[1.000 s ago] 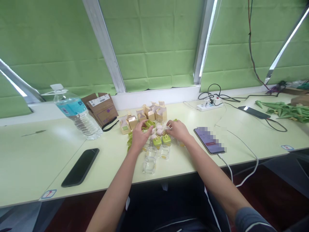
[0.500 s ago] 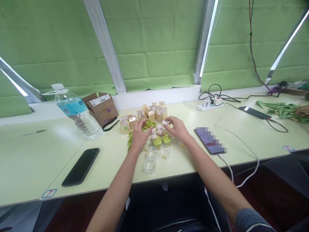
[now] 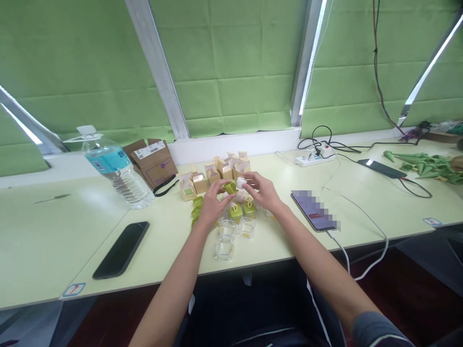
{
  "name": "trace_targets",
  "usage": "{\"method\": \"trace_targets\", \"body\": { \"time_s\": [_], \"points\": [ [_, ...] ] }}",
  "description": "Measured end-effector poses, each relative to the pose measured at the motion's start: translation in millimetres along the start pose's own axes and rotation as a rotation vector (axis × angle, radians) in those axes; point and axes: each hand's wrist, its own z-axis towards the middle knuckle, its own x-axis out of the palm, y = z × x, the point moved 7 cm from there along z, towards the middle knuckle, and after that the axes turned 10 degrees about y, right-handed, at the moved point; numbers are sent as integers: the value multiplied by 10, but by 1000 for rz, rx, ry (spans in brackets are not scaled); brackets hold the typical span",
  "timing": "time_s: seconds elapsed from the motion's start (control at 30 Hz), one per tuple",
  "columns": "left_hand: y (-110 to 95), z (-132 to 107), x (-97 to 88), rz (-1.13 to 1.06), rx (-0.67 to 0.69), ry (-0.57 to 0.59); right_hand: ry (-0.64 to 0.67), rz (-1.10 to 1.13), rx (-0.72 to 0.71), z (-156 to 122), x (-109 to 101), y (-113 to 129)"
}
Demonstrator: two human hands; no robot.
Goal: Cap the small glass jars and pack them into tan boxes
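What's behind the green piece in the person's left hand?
Behind the green piece in the left hand, small cardboard boxes stand with flaps raised. Whatever the hand and the piece directly cover can't be seen from here.

Ball [image 3: 241, 182] right of lid [image 3: 230, 188], perhaps touching

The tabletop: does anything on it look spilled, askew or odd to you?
Nothing looks spilled. The water bottle appears to lean left, but the nearby window post leans likewise, so the lens may cause it. Oddest is the blocky pixel patch covering part of the lit phone.
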Motion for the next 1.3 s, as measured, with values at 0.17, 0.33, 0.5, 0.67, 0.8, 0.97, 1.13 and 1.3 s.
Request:
{"method": "trace_targets", "body": {
  "time_s": [0.17,0.33,0.5,0.67,0.8,0.97,1.13,1.3],
  "points": [
    [-62,-3,4,-11,49,3,35,17,0,-8,35,30],
    [-79,-5,-5,10,44,-4,64,10,10,-7,65,3],
    [-66,-5,1,10,32,4,66,23,35,-5,71,-42],
    [-54,-3,5,27,20,10,67,17,55,-5,71,-62],
    [-71,-4,10,50,20,23,68,15,57,-4,71,-41],
    [-78,-8,11,45,33,19,77,41,53,-4,80,-2],
    [-58,-14,3,49,48,13,93,109,60,-7,104,-36],
    [-18,-17,-4,40,59,0,106,157,94,-8,121,-97]
  ]
}}
